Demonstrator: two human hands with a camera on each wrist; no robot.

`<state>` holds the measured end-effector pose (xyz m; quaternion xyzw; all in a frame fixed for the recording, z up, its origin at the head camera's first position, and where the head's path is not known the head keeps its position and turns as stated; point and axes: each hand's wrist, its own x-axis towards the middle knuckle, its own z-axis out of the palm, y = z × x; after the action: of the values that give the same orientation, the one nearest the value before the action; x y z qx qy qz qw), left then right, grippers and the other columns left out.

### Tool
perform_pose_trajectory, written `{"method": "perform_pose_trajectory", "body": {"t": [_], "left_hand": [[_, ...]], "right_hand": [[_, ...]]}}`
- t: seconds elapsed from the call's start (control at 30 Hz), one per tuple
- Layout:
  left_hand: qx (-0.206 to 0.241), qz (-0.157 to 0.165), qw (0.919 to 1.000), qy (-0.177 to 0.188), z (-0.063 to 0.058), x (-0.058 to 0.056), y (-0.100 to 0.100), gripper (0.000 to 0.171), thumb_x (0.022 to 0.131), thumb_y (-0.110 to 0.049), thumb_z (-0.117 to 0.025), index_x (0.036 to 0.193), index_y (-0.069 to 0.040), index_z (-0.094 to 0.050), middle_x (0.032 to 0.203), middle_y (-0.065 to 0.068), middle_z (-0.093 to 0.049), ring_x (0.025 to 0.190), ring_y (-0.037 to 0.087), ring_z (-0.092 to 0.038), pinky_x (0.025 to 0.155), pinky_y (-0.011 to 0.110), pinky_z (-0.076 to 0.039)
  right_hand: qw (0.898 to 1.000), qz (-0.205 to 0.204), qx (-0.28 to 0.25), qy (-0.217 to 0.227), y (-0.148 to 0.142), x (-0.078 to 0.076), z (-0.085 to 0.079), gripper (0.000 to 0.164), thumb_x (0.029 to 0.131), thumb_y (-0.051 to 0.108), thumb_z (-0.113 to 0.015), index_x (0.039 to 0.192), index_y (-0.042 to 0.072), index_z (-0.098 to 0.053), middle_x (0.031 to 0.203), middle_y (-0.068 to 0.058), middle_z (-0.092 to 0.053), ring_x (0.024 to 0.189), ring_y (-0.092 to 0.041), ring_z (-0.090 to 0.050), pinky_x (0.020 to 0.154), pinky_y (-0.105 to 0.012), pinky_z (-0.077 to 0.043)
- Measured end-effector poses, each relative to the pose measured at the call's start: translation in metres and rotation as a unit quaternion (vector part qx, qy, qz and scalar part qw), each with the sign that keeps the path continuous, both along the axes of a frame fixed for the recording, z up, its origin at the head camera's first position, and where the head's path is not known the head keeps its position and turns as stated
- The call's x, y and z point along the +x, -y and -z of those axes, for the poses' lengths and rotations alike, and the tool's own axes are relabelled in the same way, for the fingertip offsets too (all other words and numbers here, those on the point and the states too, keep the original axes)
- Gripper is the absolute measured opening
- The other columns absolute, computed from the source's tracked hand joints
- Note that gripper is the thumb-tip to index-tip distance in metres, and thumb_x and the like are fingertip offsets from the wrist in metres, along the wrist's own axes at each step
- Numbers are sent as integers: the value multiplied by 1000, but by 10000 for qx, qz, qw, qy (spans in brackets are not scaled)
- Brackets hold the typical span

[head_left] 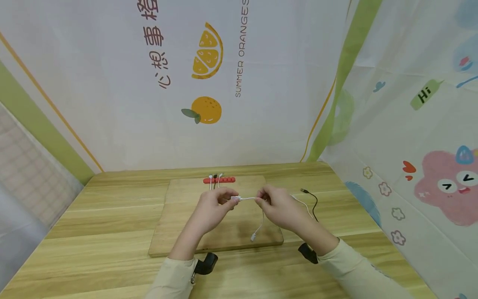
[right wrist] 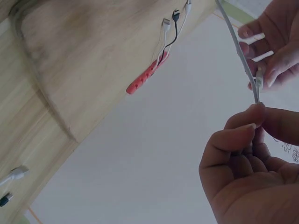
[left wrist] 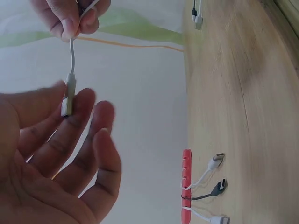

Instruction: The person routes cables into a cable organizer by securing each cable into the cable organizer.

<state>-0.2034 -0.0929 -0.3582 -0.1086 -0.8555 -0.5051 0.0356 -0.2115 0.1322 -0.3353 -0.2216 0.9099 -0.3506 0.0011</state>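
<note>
A white USB cable [head_left: 247, 198] is stretched between my two hands above the wooden board. My left hand [head_left: 216, 206] pinches its plug [left wrist: 68, 100] between thumb and forefinger, the other fingers loosely bent. A short way along, my right hand [head_left: 278, 205] pinches the thin cord with thumb and forefinger. Below the right hand a white plug [head_left: 253, 237] hangs from a length of cord. Behind the hands, a red cable holder [head_left: 228, 180] with several slots keeps two white cables and one black cable [left wrist: 218, 187] in its left part.
The wooden board [head_left: 179, 224] lies on the wood-grain table [head_left: 112, 216]. To the right, a black cable [head_left: 316, 202] and a white cable [head_left: 304, 204] lie on the table. A printed curtain [head_left: 261, 124] hangs behind the table. Dark wrist mounts [head_left: 206, 263] are on both sleeves.
</note>
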Motion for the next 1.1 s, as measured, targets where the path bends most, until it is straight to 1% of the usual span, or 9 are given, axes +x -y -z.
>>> {"method": "perform_pose_trajectory", "body": {"t": [0.1,0.17,0.33,0.47,0.67,0.77,0.83,1.0,1.1], "left_hand": [[106,-80,9999,-47,0,-3,0,13,101,-17,-74,112,-11,-79,89,3,-77,78,14,-67,68,30,-53],[155,-124,9998,-52,-2,-5,0,13,100,-16,-75,111,-11,-79,88,4,-76,74,14,-64,66,30,-52],[221,-204,9995,-140,-5,-8,1,14,98,-16,-77,110,-9,-79,95,4,-78,77,16,-66,65,30,-54],[3,-318,9993,-208,-7,-11,3,12,98,-17,-77,108,-10,-79,95,4,-78,85,16,-68,70,30,-54],[-367,-520,9972,-401,-12,-17,9,11,99,-19,-77,107,-11,-79,92,5,-75,82,17,-64,71,31,-50],[-516,-483,9964,-463,-14,-20,12,13,100,-21,-76,108,-11,-78,91,7,-74,77,18,-62,68,32,-49],[-605,-468,9961,-438,-15,-22,14,15,101,-23,-75,111,-11,-78,94,6,-75,80,18,-65,69,31,-51],[-720,-634,9943,-464,-15,-30,19,16,102,-22,-74,114,-13,-78,103,6,-77,96,24,-70,74,33,-53],[-809,-674,9930,-534,-15,-34,23,18,103,-20,-72,118,-12,-77,103,8,-76,95,26,-69,75,36,-53]], "right_hand": [[10000,37,47,22,4,0,2,6,106,12,-65,102,8,-65,81,-1,-64,67,-11,-51,60,-23,-44],[10000,9,27,74,5,0,3,6,107,12,-64,102,8,-65,84,-2,-66,69,-11,-55,61,-23,-47],[9991,-119,-184,373,8,0,5,7,108,11,-61,106,5,-63,87,-3,-70,74,-13,-65,63,-24,-53],[9975,-226,-313,596,10,-1,7,9,107,11,-62,113,4,-64,88,-2,-72,74,-13,-66,66,-26,-54],[9954,-495,-340,741,12,1,13,19,106,8,-63,123,0,-64,91,-8,-76,74,-11,-65,65,-24,-53],[9940,-543,-380,872,14,3,17,22,105,6,-62,126,-1,-64,93,-13,-75,74,-12,-65,63,-23,-51],[9931,-580,-381,942,16,5,20,25,105,5,-62,129,-2,-63,92,-12,-73,74,-11,-64,62,-22,-51],[9942,-800,-189,689,21,10,25,33,103,3,-63,134,-8,-60,84,-4,-69,70,-8,-60,61,-21,-49],[9952,-871,22,442,23,12,26,37,102,2,-63,136,-11,-59,84,-2,-69,69,-6,-58,63,-20,-50]]}}
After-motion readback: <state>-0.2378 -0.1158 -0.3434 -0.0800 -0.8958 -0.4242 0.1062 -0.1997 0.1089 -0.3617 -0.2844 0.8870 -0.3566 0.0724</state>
